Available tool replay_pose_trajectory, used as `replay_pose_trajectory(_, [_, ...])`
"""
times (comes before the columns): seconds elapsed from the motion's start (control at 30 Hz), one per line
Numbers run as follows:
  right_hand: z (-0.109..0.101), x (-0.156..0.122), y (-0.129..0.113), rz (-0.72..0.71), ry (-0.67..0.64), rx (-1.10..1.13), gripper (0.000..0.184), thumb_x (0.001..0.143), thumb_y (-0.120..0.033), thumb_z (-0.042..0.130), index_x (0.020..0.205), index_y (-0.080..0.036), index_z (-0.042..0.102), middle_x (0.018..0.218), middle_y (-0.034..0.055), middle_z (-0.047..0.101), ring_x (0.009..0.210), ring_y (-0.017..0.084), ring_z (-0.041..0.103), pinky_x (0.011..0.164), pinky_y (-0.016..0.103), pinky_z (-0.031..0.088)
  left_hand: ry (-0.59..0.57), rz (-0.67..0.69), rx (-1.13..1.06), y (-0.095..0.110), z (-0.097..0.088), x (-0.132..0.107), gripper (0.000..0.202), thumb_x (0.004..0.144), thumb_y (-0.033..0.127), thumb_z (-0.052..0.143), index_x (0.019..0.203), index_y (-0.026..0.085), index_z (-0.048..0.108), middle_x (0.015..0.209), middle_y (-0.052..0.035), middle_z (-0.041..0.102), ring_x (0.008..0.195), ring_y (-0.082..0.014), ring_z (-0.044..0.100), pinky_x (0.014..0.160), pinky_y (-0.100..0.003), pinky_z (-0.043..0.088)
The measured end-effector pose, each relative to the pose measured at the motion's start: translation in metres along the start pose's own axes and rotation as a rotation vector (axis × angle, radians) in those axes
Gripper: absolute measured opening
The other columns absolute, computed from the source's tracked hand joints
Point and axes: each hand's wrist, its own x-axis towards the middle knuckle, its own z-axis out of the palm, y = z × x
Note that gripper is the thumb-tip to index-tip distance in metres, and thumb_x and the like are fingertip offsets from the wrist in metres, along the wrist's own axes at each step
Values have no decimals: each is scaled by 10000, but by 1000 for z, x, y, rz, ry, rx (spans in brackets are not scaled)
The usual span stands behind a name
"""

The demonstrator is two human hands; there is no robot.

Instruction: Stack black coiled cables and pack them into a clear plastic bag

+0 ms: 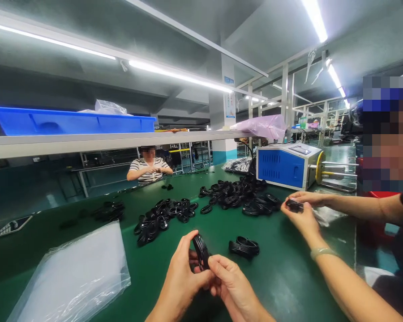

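Observation:
A coiled black cable [201, 251] is held up over the green table, between my two hands. My left hand [183, 275] curls around its left side, with the fingertips at the top of the coil. With thumb and fingers, my right hand [231, 279] pinches the lower right of the same coil. Parts of the fingers behind the coil are hidden. To the right of my hands, another coiled cable bundle [244, 247] lies on the table. Beyond my hands is a spread of several coiled black cables [161, 217].
A larger heap of cables [235, 192] lies before a blue and white machine [289, 165]. On the left rests a clear plastic bag stack [83, 268]. At right, a co-worker's hands [302, 214] hold a cable. Another person [148, 167] sits opposite, below a shelf [121, 142] with a blue tray [70, 123].

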Motion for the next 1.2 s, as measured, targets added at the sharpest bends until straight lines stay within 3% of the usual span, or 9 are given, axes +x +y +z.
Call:
replay_pose_trajectory(0.1, [2,0,1,-17,2,19,289,716,-410,688,689,-136,600,667,25,604,545,81,486,491,191,329,13,1,-25,0,-1,1,715,598,138,654,1249,235,373,870,-22,609,795,-189,595,588,-240,486])
replay_pose_trajectory(0.23, [4,-2,-3,-14,-17,53,271,729,-398,681,705,-144,592,675,17,600,570,89,498,517,198,349,-25,-47,-92,0,-1,0,771,590,132,665,1278,232,332,815,-2,595,699,-162,592,577,-243,483])
replay_pose_trajectory(0.37, [4,-5,-9,32,-79,17,232,774,-352,649,837,-131,624,791,53,643,652,102,544,598,214,393,-36,18,-9,1,-2,0,727,584,96,634,1253,245,392,794,25,565,675,-135,562,573,-217,452])
replay_pose_trajectory(0.47, [3,-6,-10,59,-118,25,209,777,-311,652,828,-108,642,818,76,662,666,101,562,632,216,407,-30,67,68,0,-2,0,668,571,67,601,1198,243,451,839,23,568,700,-128,546,587,-206,434])
replay_pose_trajectory(0.63, [1,-7,-11,92,-114,127,194,784,-297,645,850,-115,651,911,102,681,714,104,587,688,225,432,-40,20,26,-2,0,-1,678,569,79,631,1195,240,427,816,30,571,711,-131,546,594,-207,425])
replay_pose_trajectory(0.87, [2,-9,-16,108,-105,26,200,750,-296,679,796,-101,677,795,72,674,690,108,581,700,233,444,-157,-8,-57,1,-3,-2,709,605,90,616,1247,266,370,851,28,529,755,-124,533,615,-205,418])
replay_pose_trajectory(1.03, [0,-8,-9,81,-92,29,204,743,-306,683,781,-106,687,794,73,675,686,107,572,677,223,440,-88,60,7,4,-1,-1,660,553,31,560,1172,233,454,940,2,522,752,-122,528,621,-211,425])
replay_pose_trajectory(1.1, [-1,-6,-8,64,-94,6,210,745,-320,677,790,-115,688,801,71,673,687,113,567,673,229,436,-85,36,-46,2,0,0,670,549,37,581,1175,236,451,914,6,525,723,-119,530,615,-216,432])
replay_pose_trajectory(1.2, [0,-4,-9,-22,-82,-144,208,756,-334,658,785,-132,695,741,49,657,655,121,555,646,234,428,-172,-19,-198,-3,-2,1,745,571,65,629,1245,275,390,877,11,531,722,-130,553,644,-244,456])
